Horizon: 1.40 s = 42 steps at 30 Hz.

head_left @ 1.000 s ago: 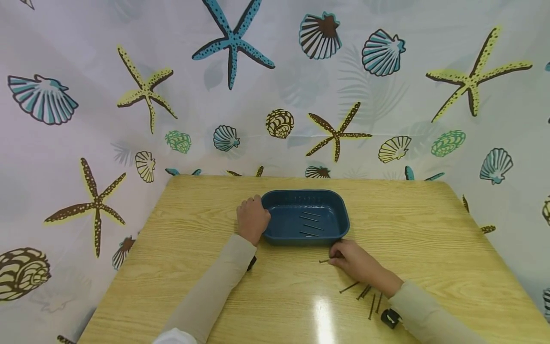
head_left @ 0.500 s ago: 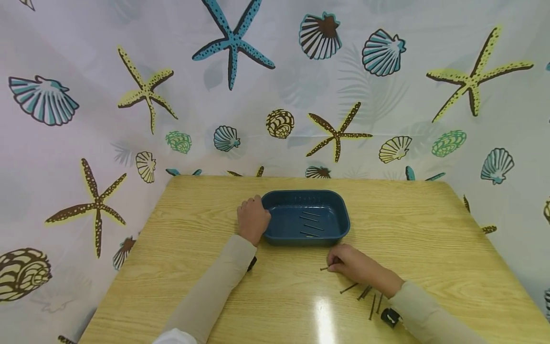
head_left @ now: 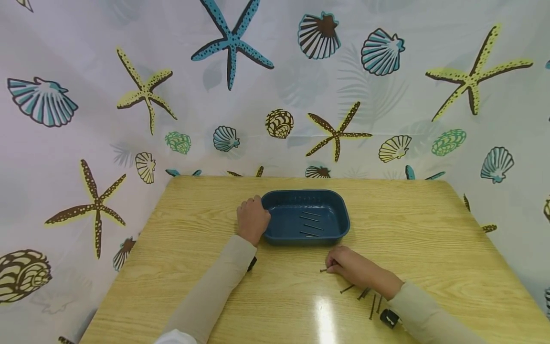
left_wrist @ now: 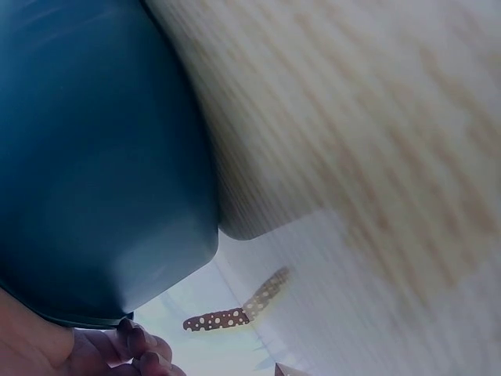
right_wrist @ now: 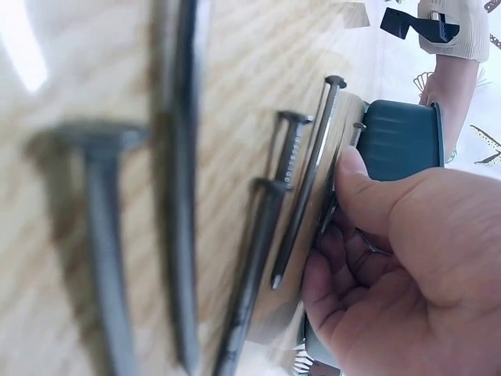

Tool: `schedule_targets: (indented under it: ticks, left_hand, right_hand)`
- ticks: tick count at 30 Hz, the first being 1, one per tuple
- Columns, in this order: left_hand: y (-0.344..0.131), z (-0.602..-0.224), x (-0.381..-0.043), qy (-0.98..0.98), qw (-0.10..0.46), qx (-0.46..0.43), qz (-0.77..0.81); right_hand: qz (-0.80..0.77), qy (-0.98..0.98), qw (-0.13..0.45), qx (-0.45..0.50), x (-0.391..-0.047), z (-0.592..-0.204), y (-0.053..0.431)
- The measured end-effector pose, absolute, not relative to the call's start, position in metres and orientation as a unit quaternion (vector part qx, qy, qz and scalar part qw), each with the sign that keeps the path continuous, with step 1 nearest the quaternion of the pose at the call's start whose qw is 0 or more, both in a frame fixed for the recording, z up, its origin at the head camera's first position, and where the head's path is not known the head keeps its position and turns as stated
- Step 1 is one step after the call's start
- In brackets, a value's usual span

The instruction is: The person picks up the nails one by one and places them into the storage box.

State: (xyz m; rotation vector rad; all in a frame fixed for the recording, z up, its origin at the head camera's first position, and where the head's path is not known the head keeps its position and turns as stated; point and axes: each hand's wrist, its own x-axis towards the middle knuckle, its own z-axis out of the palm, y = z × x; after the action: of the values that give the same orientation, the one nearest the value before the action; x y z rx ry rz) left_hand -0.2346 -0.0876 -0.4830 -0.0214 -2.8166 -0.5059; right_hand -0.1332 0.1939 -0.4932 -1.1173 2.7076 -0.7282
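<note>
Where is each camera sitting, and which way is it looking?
Head: high up, facing down at the wooden table; shows both sleeved arms, left hand gripping the dark blue plastic tray, right hand pinching a dark metal nail.
Left wrist: low, against the tray's outer wall; shows fingertips.
Right wrist: low, along the table at loose nails; shows the right hand.
Shared: every view shows the tray.

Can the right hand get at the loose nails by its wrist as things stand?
Probably yes. The loose nails lie bare on the table beside the right hand, nothing over them. But its fingers already pinch one nail, so it would have to drop that first.
</note>
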Motion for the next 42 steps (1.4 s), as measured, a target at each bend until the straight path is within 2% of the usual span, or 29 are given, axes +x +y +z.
schedule_targets:
  ticks: [9,17,31,42]
  left_hand:
    - [-0.087,-0.483,-0.235,-0.974,0.144,-0.004,-0.174]
    - [-0.086,-0.482,-0.235,-0.975,0.134,0.0,-0.177]
    - [-0.087,-0.481,-0.233,-0.973,0.14,-0.004,-0.181]
    - [-0.087,-0.485,-0.235,-0.974,0.144,-0.01,-0.173]
  right_hand:
    - [-0.262,0.902,0.1,-0.328,-0.133,-0.492,0.195]
    - [-0.258,0.901,0.07,-0.343,-0.13,-0.484,0.194]
    - [-0.3,0.887,0.061,-0.347,-0.138,-0.452,0.189]
    - [-0.304,0.894,0.018,-0.329,-0.152,-0.431,0.185]
